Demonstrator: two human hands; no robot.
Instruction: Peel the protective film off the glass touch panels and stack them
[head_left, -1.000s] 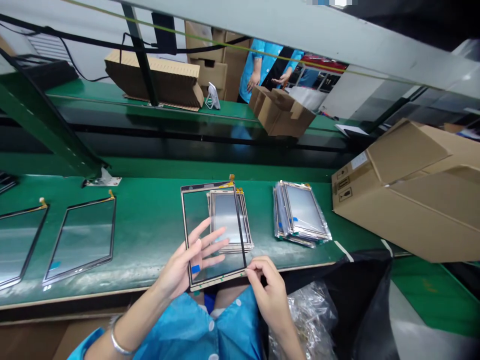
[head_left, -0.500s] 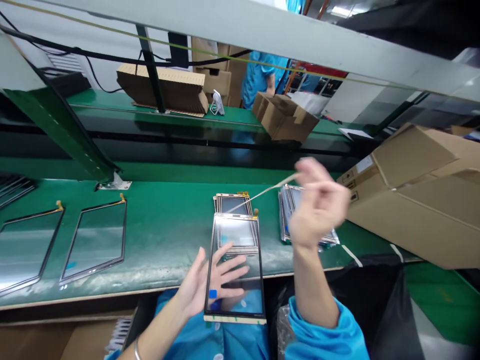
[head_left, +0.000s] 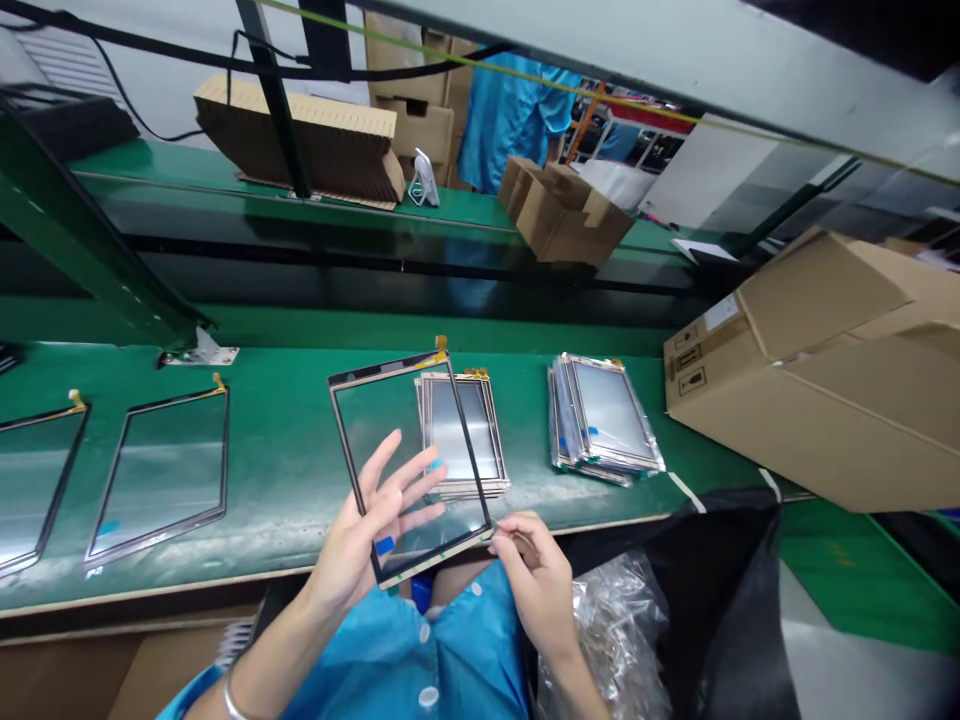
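Note:
A clear glass touch panel [head_left: 405, 440] with a dark border and a gold tab at its top corner is held tilted above the front edge of the green bench [head_left: 300, 470]. My left hand [head_left: 367, 530] supports it from underneath with fingers spread flat against the glass. My right hand [head_left: 529, 570] pinches the panel's lower right corner. A small blue sticker shows near the panel's lower left corner. Behind the panel lies a stack of framed panels [head_left: 461, 435].
A second stack of wrapped panels [head_left: 604, 420] lies to the right, beside a large cardboard box [head_left: 825, 380]. Two glass panels [head_left: 161, 470] lie flat on the bench at left. A black bag with crumpled plastic [head_left: 622, 620] hangs at lower right. A person in blue stands behind the far belt.
My right hand, raised and pulling a thin strip away half a second ago, has come down and now pinches the panel's lower right corner. The panel has tilted and shifted left.

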